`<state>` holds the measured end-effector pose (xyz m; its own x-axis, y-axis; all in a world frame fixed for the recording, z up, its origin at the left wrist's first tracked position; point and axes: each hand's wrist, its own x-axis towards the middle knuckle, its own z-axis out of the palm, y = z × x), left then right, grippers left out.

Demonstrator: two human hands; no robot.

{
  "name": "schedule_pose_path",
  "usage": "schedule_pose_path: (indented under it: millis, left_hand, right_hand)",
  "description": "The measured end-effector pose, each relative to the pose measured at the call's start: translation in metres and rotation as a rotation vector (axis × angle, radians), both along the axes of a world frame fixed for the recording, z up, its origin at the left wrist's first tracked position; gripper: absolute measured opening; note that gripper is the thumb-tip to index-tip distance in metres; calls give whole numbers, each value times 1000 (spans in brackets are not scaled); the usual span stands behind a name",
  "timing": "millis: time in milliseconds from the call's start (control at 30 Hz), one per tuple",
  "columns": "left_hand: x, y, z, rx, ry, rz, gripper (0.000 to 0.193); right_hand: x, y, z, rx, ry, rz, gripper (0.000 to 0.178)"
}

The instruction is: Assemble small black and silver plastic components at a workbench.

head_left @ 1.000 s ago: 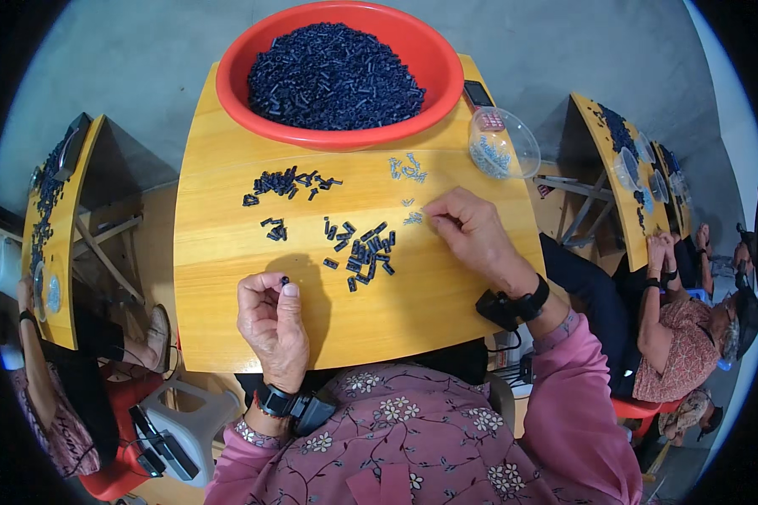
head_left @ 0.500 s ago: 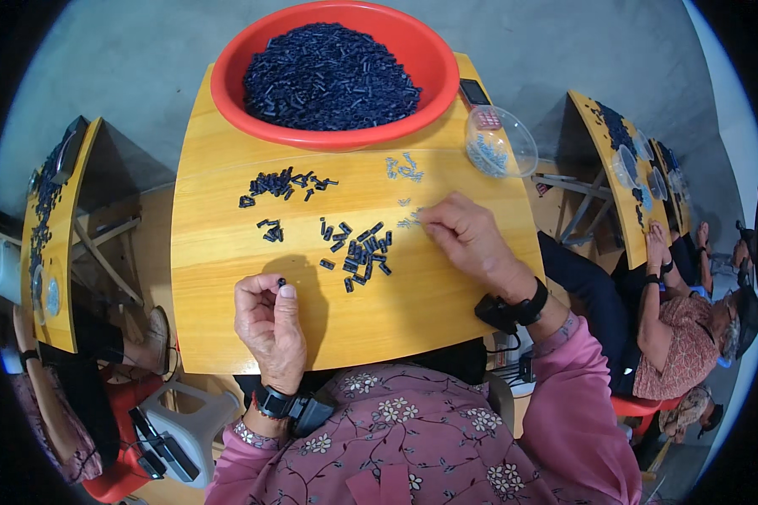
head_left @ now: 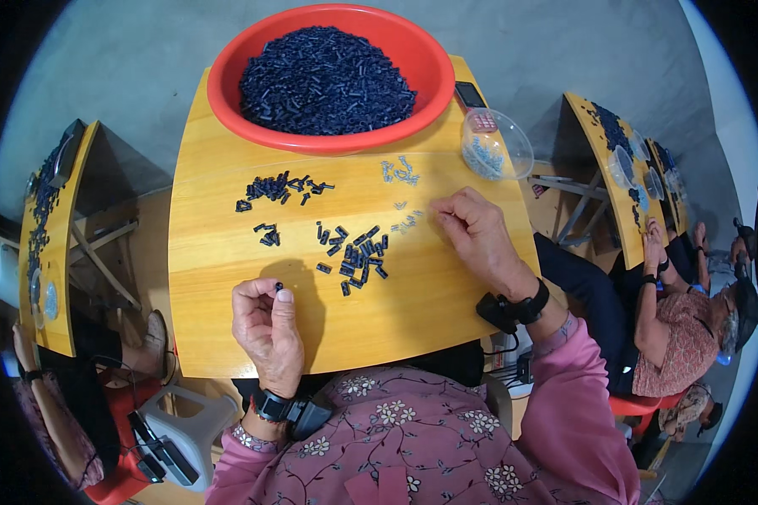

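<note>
At the near edge of the yellow table, my left hand pinches a small black tube upright between thumb and forefinger. To the right, my right hand has its thumb and fingertips pressed together. Whatever those fingertips hold, if anything, is too small to make out. Just left of them lie a few tiny clear pieces, apart from the hand. Between my hands is a loose heap of short black tubes. Farther back are a second heap of small black parts and a little cluster of black parts.
A red basin full of dark small parts stands at the table's far side. Right of it are a mobile phone and a clear plastic bowl with pale bits. More tiny clear pieces lie nearby. People sit at tables on both sides.
My right hand has drawn back slightly to the right from the tiny clear pieces, its fingers pinched closer together. My left hand keeps its grip on the black tube.
</note>
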<state>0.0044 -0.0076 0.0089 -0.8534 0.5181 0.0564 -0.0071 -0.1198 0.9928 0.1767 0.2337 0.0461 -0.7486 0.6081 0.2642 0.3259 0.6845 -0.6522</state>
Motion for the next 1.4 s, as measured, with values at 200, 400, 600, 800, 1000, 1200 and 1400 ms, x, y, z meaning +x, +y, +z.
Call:
schedule_pose_path:
  millis: [200, 400, 600, 800, 1000, 1200, 1400]
  left_hand:
    - [0, 0, 1, -6, 8, 7, 13]
    - [0, 1, 1, 0, -3, 3, 13]
    - [0, 1, 3, 3, 6, 3, 13]
    - [1, 0, 2, -10, 15, 6, 13]
    - [0, 1, 0, -6, 14, 0, 13]
    - [-2, 1, -1, -26, 3, -5, 13]
    - [-1, 1, -1, -15, 52, 10, 13]
  right_hand:
    - [-6, -3, -11, 155, -85, 100, 10]
    - [-6, -1, -9, 151, -26, 89, 13]
    - [-12, -10, -9, 166, -104, 140, 12]
    - [-8, -8, -4, 9, -14, 79, 12]
    - [-1, -7, -3, -70, 38, 7, 12]
    - [14, -20, 0, -111, -70, 185, 13]
    - [18, -28, -8, 79, -159, 249, 10]
